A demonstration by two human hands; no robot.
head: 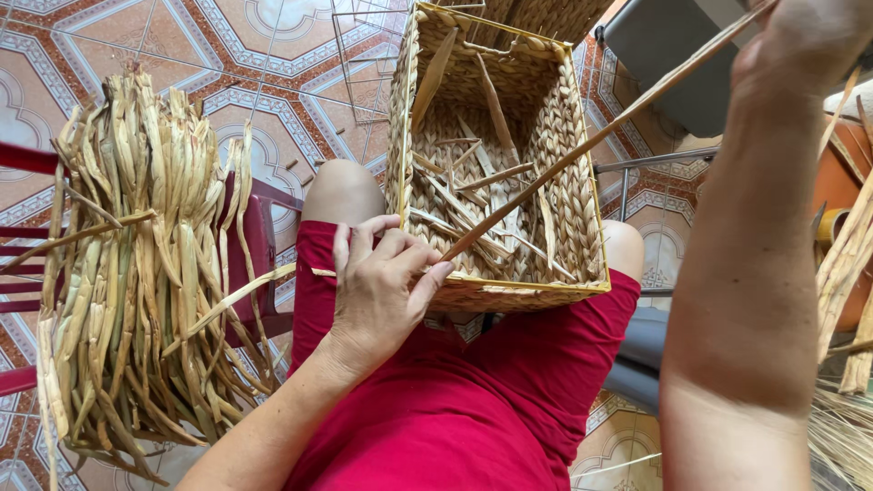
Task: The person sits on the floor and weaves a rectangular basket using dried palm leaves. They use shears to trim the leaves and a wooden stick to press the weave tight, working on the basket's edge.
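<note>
A rectangular woven straw basket with a yellow wire rim rests on my knees, its open top facing me and loose strand ends sticking up inside. My left hand presses against the basket's near left corner, fingers curled on the weave. A long dried strand runs taut from that corner diagonally up to my right hand, which is raised at the top right and closed on the strand.
A thick bundle of dried plant strands hangs over a red chair on my left. More strands lie at the right edge. A grey chair stands beyond the basket on a patterned tile floor.
</note>
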